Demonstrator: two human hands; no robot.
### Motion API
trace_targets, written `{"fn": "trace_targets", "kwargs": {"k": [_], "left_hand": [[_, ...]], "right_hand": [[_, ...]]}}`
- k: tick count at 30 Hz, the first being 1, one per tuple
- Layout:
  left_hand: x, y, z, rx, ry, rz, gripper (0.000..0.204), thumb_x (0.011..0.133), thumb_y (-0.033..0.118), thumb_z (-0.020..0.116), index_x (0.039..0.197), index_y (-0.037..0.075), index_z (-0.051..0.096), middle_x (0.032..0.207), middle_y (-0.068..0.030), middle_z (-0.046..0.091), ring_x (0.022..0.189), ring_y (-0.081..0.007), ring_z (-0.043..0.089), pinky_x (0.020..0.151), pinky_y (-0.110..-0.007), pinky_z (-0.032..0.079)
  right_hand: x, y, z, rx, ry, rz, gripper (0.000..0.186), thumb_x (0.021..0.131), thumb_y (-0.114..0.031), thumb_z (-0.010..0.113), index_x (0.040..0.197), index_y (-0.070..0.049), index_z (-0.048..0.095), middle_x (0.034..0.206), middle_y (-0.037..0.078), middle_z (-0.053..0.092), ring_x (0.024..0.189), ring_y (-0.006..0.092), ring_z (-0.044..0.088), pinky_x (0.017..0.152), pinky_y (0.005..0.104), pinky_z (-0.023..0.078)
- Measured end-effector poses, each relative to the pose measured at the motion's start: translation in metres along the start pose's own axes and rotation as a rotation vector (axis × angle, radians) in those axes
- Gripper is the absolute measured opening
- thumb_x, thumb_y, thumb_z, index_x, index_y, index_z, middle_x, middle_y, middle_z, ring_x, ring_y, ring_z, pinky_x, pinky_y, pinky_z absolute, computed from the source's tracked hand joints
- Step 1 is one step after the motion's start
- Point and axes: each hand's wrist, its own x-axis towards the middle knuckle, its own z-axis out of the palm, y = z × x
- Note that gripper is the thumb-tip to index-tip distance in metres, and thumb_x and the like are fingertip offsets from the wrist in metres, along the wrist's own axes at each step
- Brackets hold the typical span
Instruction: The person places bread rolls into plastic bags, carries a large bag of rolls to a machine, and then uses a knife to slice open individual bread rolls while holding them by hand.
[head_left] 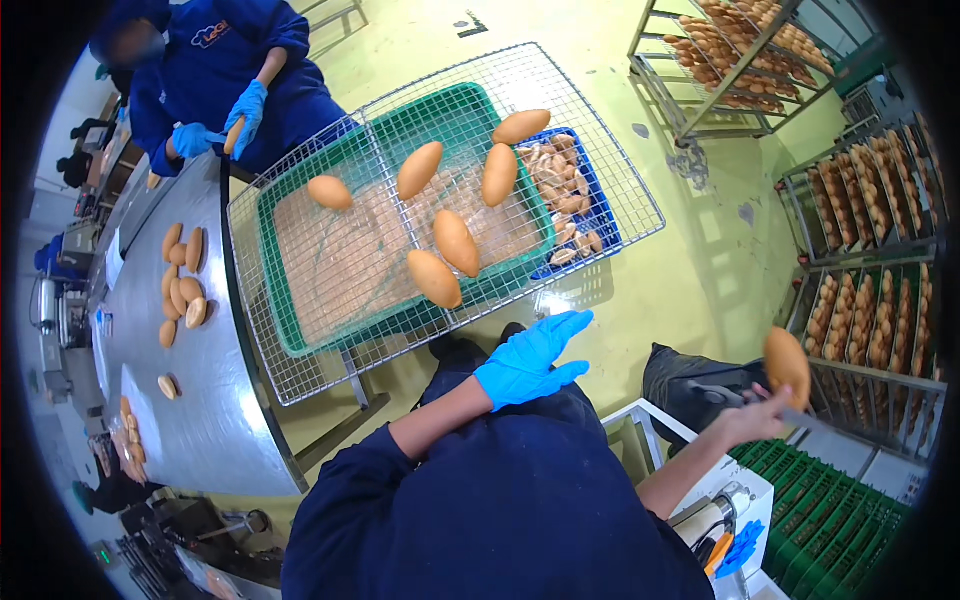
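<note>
My left hand, in a blue glove, is held in front of my body with its fingers stretched out and nothing in it. My right hand, which looks bare, reaches out to the right with its fingers closed on an oval brown bread roll. A grey, blade-like tool shows at that hand, blurred; whether the hand grips it too I cannot tell. Ahead of me, several rolls lie on a wire rack. Beneath the rack are a green crumb-filled tray and a blue crate of bread pieces.
A steel table with more rolls stands at the left. Behind it, a co-worker in blue gloves holds a roll. Trolleys full of rolls stand at the right, above stacked green crates. A black bag lies on the floor.
</note>
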Motion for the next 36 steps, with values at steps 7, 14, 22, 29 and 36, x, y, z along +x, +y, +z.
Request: {"fn": "trace_targets", "kwargs": {"k": [7,14,22,29,36], "left_hand": [[-0.02,-0.036,-0.026,-0.032,0.551,-0.258,0.047,0.084,0.024,0.062,0.124,0.004,0.048,0.118,-0.02,0.051,0.106,-0.0351,0.052,0.093,-0.042,0.042],[-0.017,-0.136,-0.051,0.363,0.886,-0.775,0.071,0.073,0.035,0.069,0.13,0.002,0.041,0.123,-0.0245,0.044,0.112,-0.04,0.046,0.094,-0.045,0.041],[-0.017,-0.129,-0.057,-0.487,0.877,-0.605,0.07,0.078,0.03,0.061,0.137,0.002,0.036,0.135,-0.0212,0.04,0.116,-0.0352,0.048,0.095,-0.045,0.043],[-0.041,-0.014,-0.097,-1.759,0.534,0.021,0.062,0.091,0.036,0.047,0.143,0.007,0.03,0.134,-0.0201,0.044,0.115,-0.0294,0.051,0.093,-0.044,0.046],[-0.048,0.027,-0.097,-1.508,0.671,-0.054,0.057,0.092,0.031,0.046,0.141,0.005,0.033,0.136,-0.0131,0.043,0.121,-0.0246,0.046,0.097,-0.036,0.041]], "right_hand": [[-0.02,0.09,0.064,-0.423,-0.536,0.43,0.048,0.083,-0.047,0.064,0.104,-0.005,0.055,0.067,0.009,0.059,0.046,0.011,0.049,0.038,0.0227,0.036],[-0.11,0.142,0.059,-0.231,-0.974,0.987,0.051,0.089,-0.057,0.049,0.109,-0.01,0.048,0.086,0.007,0.059,0.061,0.0161,0.053,0.045,0.0266,0.04],[-0.149,0.087,0.06,-0.12,-0.973,0.791,0.034,0.096,-0.042,0.043,0.096,-0.009,0.049,0.073,0.008,0.056,0.053,0.0138,0.052,0.045,0.0246,0.039],[-0.218,-0.024,0.072,-0.012,-1.584,-0.241,0.025,0.087,-0.023,0.06,0.068,-0.007,0.055,0.064,0.004,0.058,0.05,0.0144,0.052,0.046,0.0284,0.039],[-0.23,-0.054,0.095,0.177,-1.504,-1.278,0.025,0.074,-0.021,0.071,0.061,-0.011,0.052,0.057,0.004,0.052,0.051,0.0205,0.054,0.043,0.0337,0.041]]}}
